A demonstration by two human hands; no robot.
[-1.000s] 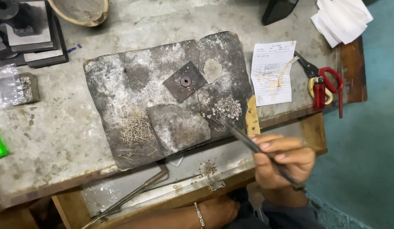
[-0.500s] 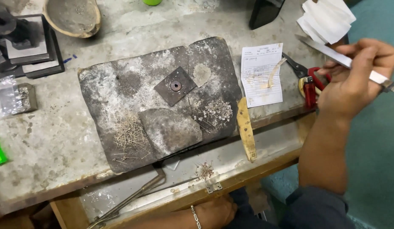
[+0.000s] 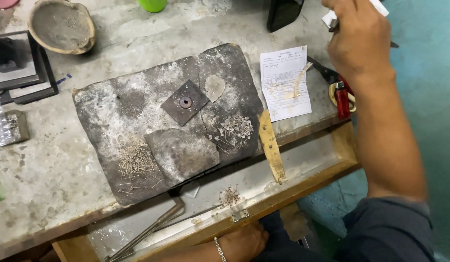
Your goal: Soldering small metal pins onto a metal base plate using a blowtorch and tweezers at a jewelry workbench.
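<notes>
head view, your right hand [image 3: 358,41] raised at the tabletop's [image 3: 50,174] far right, fingers closed around white tissue [image 3: 330,18], your left hand [image 3: 242,242] low beneath the drawer edge, grip hidden, charred soldering block [image 3: 167,121] mid-tabletop

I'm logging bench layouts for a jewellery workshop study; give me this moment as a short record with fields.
Surface: worn grey workbench with a wooden pull-out tray.
Centre: cracked dark charred soldering slab, carrying a square metal plate with a small ring, a pile of thin wire pins and a cluster of tiny findings.
Right hand: raised by the bench's far corner, gripping something white, above red-handled scissors.
Left hand: low, at the tray's front edge.
Nearby: paper slip.
</notes>
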